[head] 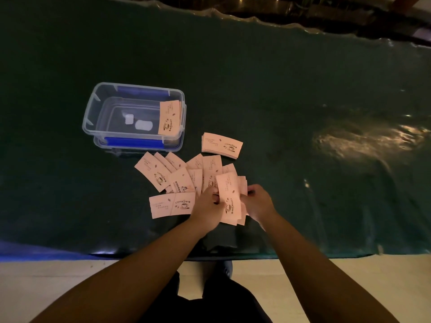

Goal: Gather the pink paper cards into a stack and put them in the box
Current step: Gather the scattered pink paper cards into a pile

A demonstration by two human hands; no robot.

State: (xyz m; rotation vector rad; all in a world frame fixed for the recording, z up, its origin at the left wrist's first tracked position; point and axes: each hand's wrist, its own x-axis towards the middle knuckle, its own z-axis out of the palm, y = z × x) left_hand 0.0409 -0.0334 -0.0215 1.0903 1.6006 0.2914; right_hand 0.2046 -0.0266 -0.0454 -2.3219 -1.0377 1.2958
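Observation:
Both hands hold a small stack of pink cards (pixel 229 197) just above the table. My left hand (pixel 206 207) grips its left edge and my right hand (pixel 260 202) grips its right edge. Several loose pink cards (pixel 177 180) lie fanned out and overlapping to the left of my hands, with one card (pixel 171 205) nearest me. A neat pile of pink cards (pixel 221 145) sits beyond my hands. The clear plastic box (pixel 93 108) stands open at the back left, with pink cards (pixel 169 117) leaning against its right inner wall.
A dark green sheet (pixel 279 89) covers the table, with glare at the right. Two small white items (pixel 140 123) lie on the box floor. The box rests on its blue-clipped lid (pixel 133 142). The table's near edge runs just above my legs and the pale floor.

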